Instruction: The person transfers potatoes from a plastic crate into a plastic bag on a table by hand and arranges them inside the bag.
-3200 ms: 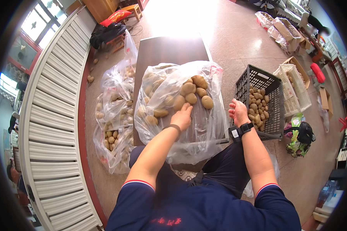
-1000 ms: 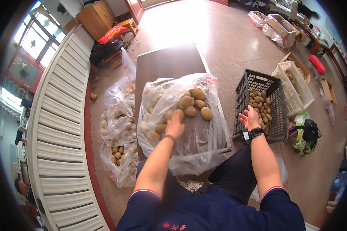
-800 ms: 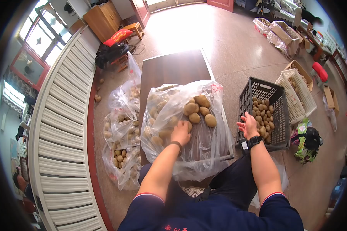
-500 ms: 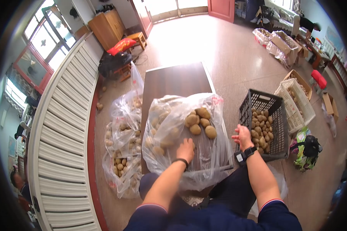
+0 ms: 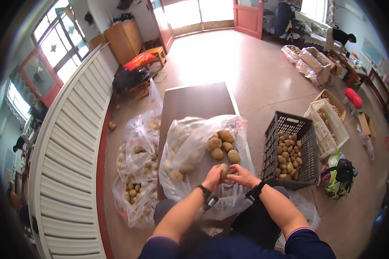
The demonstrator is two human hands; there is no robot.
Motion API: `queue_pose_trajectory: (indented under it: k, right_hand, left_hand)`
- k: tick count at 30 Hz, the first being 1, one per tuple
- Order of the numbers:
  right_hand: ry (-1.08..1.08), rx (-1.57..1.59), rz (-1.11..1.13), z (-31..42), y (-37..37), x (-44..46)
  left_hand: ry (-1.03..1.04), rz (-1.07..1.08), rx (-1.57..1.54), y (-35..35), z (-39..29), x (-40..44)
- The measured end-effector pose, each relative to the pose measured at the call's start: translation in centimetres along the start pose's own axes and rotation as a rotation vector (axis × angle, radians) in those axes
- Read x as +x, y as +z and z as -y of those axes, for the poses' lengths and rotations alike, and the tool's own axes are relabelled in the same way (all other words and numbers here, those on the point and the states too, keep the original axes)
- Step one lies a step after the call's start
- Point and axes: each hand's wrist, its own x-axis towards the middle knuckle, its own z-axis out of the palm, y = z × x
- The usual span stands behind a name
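Observation:
My left hand (image 5: 212, 178) is closed around a potato (image 5: 224, 171) above the front part of a clear plastic bag (image 5: 194, 149). Just to the right, my right hand (image 5: 243, 176) has its thumb and fingers apart, with the fingertips close to that potato; whether they touch it I cannot tell. Several loose potatoes (image 5: 217, 153) lie in a group on the plastic beyond my hands. More potatoes show dimly through the bag's left side. The bag is spread over a low dark-topped table (image 5: 199, 97).
A black crate (image 5: 304, 134) partly filled with potatoes stands right of the table, a white crate (image 5: 339, 136) beyond it. Plastic bags of potatoes (image 5: 134, 190) lie on the left floor beside a white radiator (image 5: 69, 159). Farther back are boxes (image 5: 315, 62) and a person (image 5: 341, 35).
My right hand has moved left from beside the black crate to the potato. My left hand has lifted a potato off the plastic. The view has tilted up slightly.

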Motion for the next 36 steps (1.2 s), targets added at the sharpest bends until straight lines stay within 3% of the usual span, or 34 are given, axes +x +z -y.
queue_pose_trajectory:
  k: [6, 8, 9, 10, 11, 14, 19, 21, 25, 33, 36]
  right_hand:
    - [0.096, 0.073, 0.002, 0.2, 0.7, 0.4]
    - [-0.184, 0.154, 0.112, 1.0, 0.3, 0.7]
    - [-0.164, 0.104, 0.091, 2.3, -0.1, -0.2]
    - [-0.231, 0.083, 0.066, -2.6, 0.4, 2.7]
    - [-0.014, 0.076, -0.105, -2.3, 0.4, 1.5]
    - [0.148, 0.053, -0.277, -0.4, -0.4, 0.7]
    - [0.219, 0.398, -0.366, 1.2, -5.1, 0.3]
    - [0.233, 0.507, -0.684, 1.5, -6.7, -0.4]
    - [0.261, 0.858, -0.954, -1.1, -11.0, -1.4]
    - [0.306, 1.071, -1.048, -6.6, -15.0, -2.7]
    - [0.417, 1.139, -1.058, -8.2, -15.5, -1.8]
  left_hand:
    - [0.1, -0.014, 0.103, 1.5, -1.2, -3.2]
    - [0.054, 0.111, 0.052, 3.1, -3.2, -5.2]
    - [0.05, 0.191, 0.001, 2.5, -2.7, -4.8]
    - [0.06, 0.193, -0.001, 1.8, -1.8, -3.8]
    - [0.068, 0.142, -0.015, 2.3, -2.1, -4.3]
    - [0.117, 0.151, 0.003, 2.4, -2.4, -4.2]
    - [0.127, 0.003, 0.055, 0.9, -2.0, -3.3]
    - [0.123, -0.029, 0.07, 0.4, -1.9, -3.1]
    - [0.104, -0.123, 0.119, -0.7, -1.5, -2.6]
    - [0.107, -0.247, 0.233, -1.7, -1.3, -1.6]
    - [0.121, -0.304, 0.295, -2.8, -0.7, -1.2]
